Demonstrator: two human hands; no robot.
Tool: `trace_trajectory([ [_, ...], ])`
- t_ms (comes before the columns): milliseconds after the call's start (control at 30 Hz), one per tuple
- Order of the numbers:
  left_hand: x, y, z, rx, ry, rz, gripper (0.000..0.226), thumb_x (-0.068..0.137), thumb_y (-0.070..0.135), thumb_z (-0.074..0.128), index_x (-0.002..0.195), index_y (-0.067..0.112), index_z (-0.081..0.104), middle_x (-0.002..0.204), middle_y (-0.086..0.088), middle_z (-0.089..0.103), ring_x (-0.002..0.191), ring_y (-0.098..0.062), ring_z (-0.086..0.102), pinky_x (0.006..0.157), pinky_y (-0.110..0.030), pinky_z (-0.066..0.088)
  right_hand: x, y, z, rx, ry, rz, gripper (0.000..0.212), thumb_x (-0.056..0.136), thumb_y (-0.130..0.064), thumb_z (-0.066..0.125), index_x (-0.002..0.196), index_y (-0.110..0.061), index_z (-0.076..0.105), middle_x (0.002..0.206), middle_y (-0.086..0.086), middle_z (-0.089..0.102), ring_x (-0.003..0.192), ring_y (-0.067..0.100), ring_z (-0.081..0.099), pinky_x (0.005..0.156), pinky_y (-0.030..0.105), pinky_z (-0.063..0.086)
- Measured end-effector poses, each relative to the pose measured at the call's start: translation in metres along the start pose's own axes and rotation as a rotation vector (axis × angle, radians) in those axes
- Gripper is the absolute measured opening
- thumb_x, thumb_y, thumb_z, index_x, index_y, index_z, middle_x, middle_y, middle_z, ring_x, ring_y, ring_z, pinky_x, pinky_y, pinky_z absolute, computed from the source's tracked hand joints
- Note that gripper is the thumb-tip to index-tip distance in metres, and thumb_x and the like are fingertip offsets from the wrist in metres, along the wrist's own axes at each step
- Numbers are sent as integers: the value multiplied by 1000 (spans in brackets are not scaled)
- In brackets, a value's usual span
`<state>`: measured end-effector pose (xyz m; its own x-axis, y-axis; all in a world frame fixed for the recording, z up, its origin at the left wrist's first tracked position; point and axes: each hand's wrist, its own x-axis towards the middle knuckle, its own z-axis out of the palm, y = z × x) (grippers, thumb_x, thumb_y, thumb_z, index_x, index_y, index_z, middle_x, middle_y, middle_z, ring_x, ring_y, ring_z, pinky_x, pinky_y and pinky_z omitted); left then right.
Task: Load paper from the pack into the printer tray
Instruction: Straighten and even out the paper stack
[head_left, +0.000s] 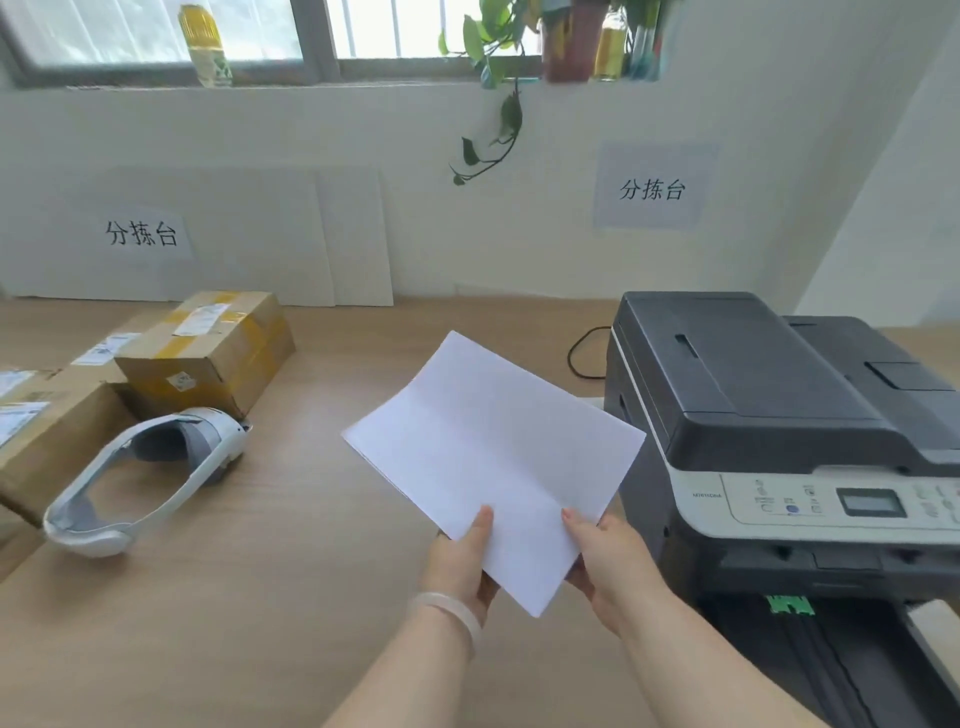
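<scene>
A thin stack of white paper (493, 457) is held up over the wooden desk, tilted away from me. My left hand (462, 561) grips its near left corner, thumb on top. My right hand (608, 561) grips the near right corner the same way. The dark grey and white printer (769, 415) stands on the right, close to the paper's right edge. Its black paper tray (831, 670) is pulled out at the bottom right, with a green guide (789, 605) showing. No paper pack is in view.
Cardboard parcels (208, 353) sit at the left of the desk (311, 597), with a white headset (150, 478) in front of them. A black cable (582, 353) loops behind the printer. White boards lean against the back wall.
</scene>
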<state>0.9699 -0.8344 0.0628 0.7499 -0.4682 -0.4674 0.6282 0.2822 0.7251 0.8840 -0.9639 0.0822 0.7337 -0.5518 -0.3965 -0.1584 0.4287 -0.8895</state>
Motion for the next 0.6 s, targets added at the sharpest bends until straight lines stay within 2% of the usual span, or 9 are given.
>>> trace_trajectory([
  [100, 0, 20, -22, -120, 6, 58, 27, 89, 21, 60, 116, 15, 62, 107, -8, 73, 94, -26, 71, 70, -40, 59, -5, -6, -31, -126, -9, 9, 21, 95, -16, 54, 112, -21, 65, 100, 0, 77, 92, 22, 72, 68, 36, 58],
  [167, 0, 40, -43, -191, 10, 66, 29, 88, 23, 60, 115, 14, 63, 106, -9, 73, 93, -26, 71, 70, -41, 59, -10, -10, -55, -202, -62, 35, 23, 94, -17, 56, 116, -20, 64, 105, 3, 76, 96, 25, 72, 77, 41, 58],
  [233, -2, 57, -66, -179, -53, -1, 35, 77, 30, 65, 109, 14, 68, 105, -8, 73, 91, -27, 71, 74, -43, 58, -12, -12, -77, -263, -97, 55, 24, 95, -17, 56, 117, -18, 64, 107, 6, 75, 99, 27, 71, 86, 46, 55],
  [333, -7, 72, -92, 56, -157, -182, 39, 77, 41, 60, 109, 20, 68, 104, -4, 72, 86, -27, 71, 68, -39, 56, -14, -11, -97, -301, -143, 76, 23, 94, -18, 56, 116, -18, 65, 109, 7, 74, 100, 28, 70, 92, 50, 52],
  [400, -5, 67, -94, 314, -181, -250, 35, 85, 35, 58, 116, 18, 64, 112, -6, 71, 97, -29, 69, 77, -43, 56, -15, -6, -101, -314, -142, 75, 22, 94, -19, 57, 114, -19, 67, 110, 7, 74, 101, 28, 70, 95, 52, 51],
  [467, -3, 52, -85, 526, -162, -216, 36, 85, 21, 66, 120, 12, 61, 113, -11, 71, 103, -31, 67, 90, -47, 53, -16, 2, -99, -396, -118, 44, 20, 93, -21, 58, 109, -20, 70, 106, 5, 75, 99, 26, 71, 95, 50, 51],
  [533, -3, 33, -72, 597, -57, -132, 38, 79, 15, 72, 116, 7, 63, 104, -11, 73, 94, -29, 69, 87, -44, 54, -16, 13, -95, -478, -67, 12, 17, 93, -25, 59, 102, -24, 73, 98, -2, 77, 92, 20, 73, 88, 43, 55],
  [600, 0, 14, -63, 582, 14, -51, 27, 83, 15, 69, 108, 4, 67, 100, -13, 73, 86, -26, 69, 79, -39, 54, -15, 22, -91, -460, 0, -25, 15, 92, -24, 61, 100, -28, 73, 92, -10, 77, 85, 10, 73, 75, 32, 56],
])
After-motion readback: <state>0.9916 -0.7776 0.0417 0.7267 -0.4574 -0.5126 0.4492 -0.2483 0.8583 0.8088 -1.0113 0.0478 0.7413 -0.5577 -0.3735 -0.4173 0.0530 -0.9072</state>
